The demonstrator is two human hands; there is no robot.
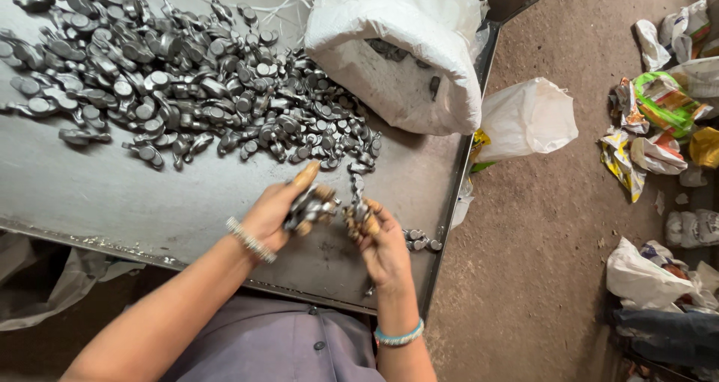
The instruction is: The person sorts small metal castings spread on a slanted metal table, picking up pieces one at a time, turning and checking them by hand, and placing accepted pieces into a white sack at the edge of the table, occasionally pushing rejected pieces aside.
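The left hand (275,213) is closed around a small bunch of grey metal parts (311,208), with the index finger stretched out toward 1 o'clock and the other fingers curled on the pieces; a beaded bracelet (251,240) sits on this wrist. The right hand (383,246) is just beside it, at 3 o'clock from the left hand, and its fingers pinch a short stack of metal pieces (358,202) that stands up toward 12 o'clock; how many pieces are in this stack I cannot tell. A blue and white bangle (399,335) is around the right wrist. Both hands are above the near part of a grey metal table (90,195), close to its edge at 6 o'clock. On the table, from 10 to 12 o'clock of the hands, lies a large heap of forged metal parts (165,75), dark and shiny, and the tail of this heap reaches down almost to the fingers. A few loose parts (421,240) lie at 3 o'clock of the right hand, near the right rim of the table. At 1 o'clock a white woven sack (397,45) lies on the table, open, with some parts visible inside its mouth. Beyond the table edge, at 2 o'clock, a white plastic bag (528,116) rests on the brown floor (539,262), and farther at 3 o'clock there are crumpled coloured wrappers (659,120). The person wears a grey shirt (277,344) at 6 o'clock
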